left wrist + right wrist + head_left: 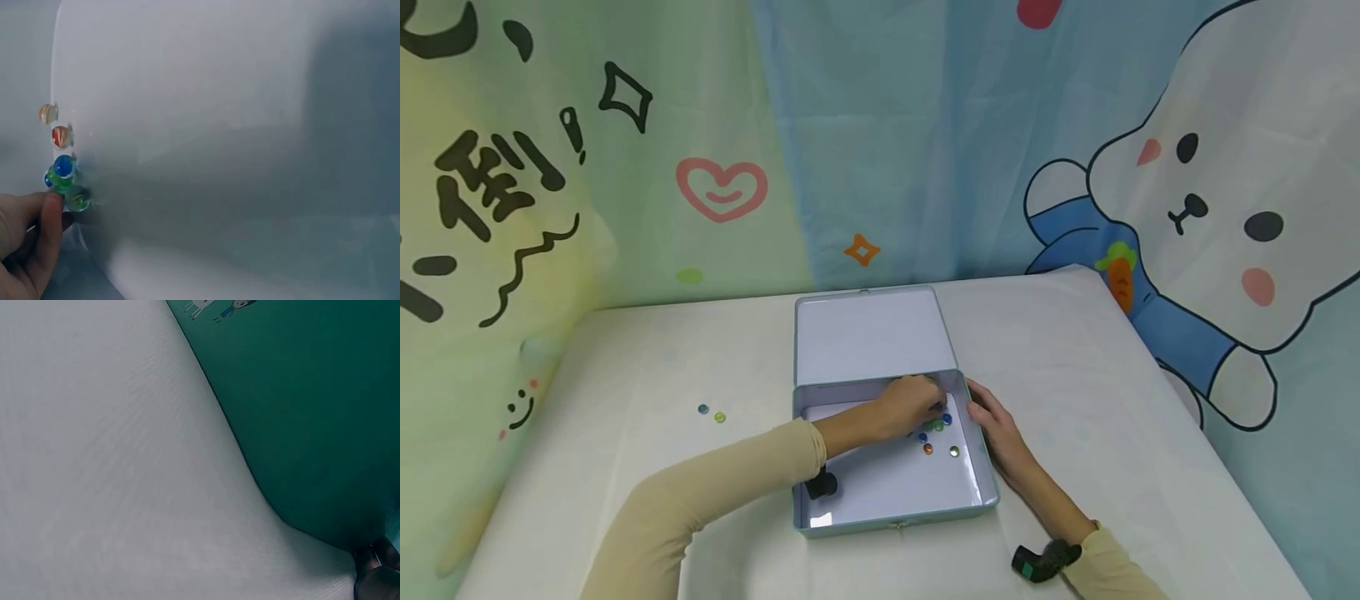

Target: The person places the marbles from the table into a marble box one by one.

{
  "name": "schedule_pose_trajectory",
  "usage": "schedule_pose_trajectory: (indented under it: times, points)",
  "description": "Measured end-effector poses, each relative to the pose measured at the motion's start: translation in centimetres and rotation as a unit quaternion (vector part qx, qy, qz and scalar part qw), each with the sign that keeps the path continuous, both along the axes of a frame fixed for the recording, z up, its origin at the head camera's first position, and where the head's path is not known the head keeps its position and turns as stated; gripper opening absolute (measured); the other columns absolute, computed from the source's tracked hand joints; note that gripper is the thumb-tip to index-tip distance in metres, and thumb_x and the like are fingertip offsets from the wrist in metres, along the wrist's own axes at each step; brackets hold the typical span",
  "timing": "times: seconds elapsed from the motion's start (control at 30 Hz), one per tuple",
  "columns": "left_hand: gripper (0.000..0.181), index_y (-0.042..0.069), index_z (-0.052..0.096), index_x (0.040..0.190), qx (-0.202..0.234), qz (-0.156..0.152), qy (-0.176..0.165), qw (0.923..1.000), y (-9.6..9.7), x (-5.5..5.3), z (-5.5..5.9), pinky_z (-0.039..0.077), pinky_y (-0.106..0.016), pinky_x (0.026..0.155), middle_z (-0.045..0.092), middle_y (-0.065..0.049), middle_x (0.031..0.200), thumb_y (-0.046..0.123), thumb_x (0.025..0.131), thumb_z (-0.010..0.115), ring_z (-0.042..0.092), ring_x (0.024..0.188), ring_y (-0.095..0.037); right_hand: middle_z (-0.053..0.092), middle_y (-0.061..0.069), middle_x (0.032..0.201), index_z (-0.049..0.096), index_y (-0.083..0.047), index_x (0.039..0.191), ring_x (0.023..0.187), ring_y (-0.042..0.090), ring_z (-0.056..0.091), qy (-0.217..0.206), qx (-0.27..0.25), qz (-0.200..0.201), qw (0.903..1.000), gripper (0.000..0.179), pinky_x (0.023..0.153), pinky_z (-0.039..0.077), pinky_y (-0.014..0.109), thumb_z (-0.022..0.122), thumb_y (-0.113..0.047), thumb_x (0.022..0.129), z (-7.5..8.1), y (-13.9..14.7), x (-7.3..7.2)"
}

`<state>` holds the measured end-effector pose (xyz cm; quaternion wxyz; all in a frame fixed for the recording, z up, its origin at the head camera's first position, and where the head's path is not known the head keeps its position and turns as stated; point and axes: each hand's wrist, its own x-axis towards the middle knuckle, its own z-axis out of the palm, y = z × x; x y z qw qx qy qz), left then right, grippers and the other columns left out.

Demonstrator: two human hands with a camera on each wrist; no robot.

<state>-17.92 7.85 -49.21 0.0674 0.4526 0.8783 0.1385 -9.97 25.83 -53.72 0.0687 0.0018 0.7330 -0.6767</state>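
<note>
A shallow tin box (850,527) stands on the table with its lid (872,337) swung back. My left hand (906,408) reaches inside, toward the right wall, its fingers bent down beside several glass marbles. In the left wrist view, my left thumb and fingers (51,212) come together at a green marble (60,181); whether they pinch one is hidden. Close by lie a blue marble (64,165), an orange-red marble (60,137) and a pale orange marble (47,113). My right hand (1003,433) rests against the box's right outer wall, fingers fairly straight.
Left of the box, a blue marble (703,409) and a yellow-green marble (720,417) lie on the white tablecloth (700,358). A printed curtain (887,167) hangs behind the table. Each wrist wears a black camera (1045,560).
</note>
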Motion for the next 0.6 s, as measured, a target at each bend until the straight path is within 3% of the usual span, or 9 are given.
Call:
schedule_pose_trajectory:
  times: [0.17, 0.33, 0.43, 0.5, 0.6]
  points:
    - [0.010, 0.014, 0.074, 0.096, -0.005, -0.005, -0.006, 1.0000, -0.4, 0.0, 0.7, 0.049, -0.012, 0.068, 0.073, 0.005, 0.090, 0.020, 0.091, 0.068, 0.062, 0.077, -0.003, 0.027, 0.020, 0.157, 0.028, -0.007, 0.151, 0.144, 0.034, 0.026, -0.003, 0.001, -0.001, 1.0000, 0.053, 0.096, 0.033, 0.004, 0.038, -0.024, 0.102, 0.0, -0.2, 0.0]
    - [0.022, 0.010, 0.071, 0.112, 0.011, 0.008, -0.047, 0.9988, -2.3, 0.2, 4.4, 0.054, -0.017, 0.073, 0.074, -0.001, 0.106, 0.016, 0.091, 0.068, 0.069, 0.088, -0.010, 0.025, 0.020, 0.158, 0.027, -0.008, 0.152, 0.145, 0.036, 0.025, -0.010, 0.006, -0.001, 0.9999, 0.054, 0.095, 0.033, 0.003, 0.039, -0.025, 0.102, 0.1, -0.3, -0.1]
    - [0.024, 0.010, 0.070, 0.114, 0.043, 0.026, -0.051, 0.9974, -4.9, 0.3, 7.1, 0.053, -0.019, 0.068, 0.074, -0.001, 0.106, 0.016, 0.091, 0.068, 0.068, 0.080, -0.009, 0.026, 0.019, 0.158, 0.028, -0.009, 0.152, 0.146, 0.037, 0.024, -0.009, 0.011, -0.001, 0.9999, 0.054, 0.096, 0.032, 0.003, 0.040, -0.027, 0.102, 0.2, -0.4, -0.2]
    - [0.022, 0.010, 0.071, 0.111, 0.073, 0.045, -0.035, 0.9957, -7.2, 0.3, 8.6, 0.053, -0.021, 0.068, 0.074, 0.000, 0.101, 0.016, 0.091, 0.068, 0.067, 0.079, -0.009, 0.026, 0.018, 0.158, 0.028, -0.010, 0.152, 0.147, 0.036, 0.023, -0.010, 0.017, -0.001, 0.9998, 0.054, 0.097, 0.030, 0.003, 0.040, -0.028, 0.102, 0.2, -0.4, -0.1]
    - [0.019, 0.012, 0.072, 0.108, 0.111, 0.089, -0.018, 0.9896, -11.2, 0.3, 9.7, 0.052, -0.022, 0.064, 0.075, 0.001, 0.096, 0.017, 0.090, 0.069, 0.065, 0.070, -0.007, 0.027, 0.017, 0.158, 0.028, -0.011, 0.152, 0.147, 0.034, 0.023, -0.011, 0.021, -0.006, 0.9997, 0.054, 0.098, 0.029, 0.004, 0.040, -0.028, 0.102, 0.2, -0.3, 0.1]
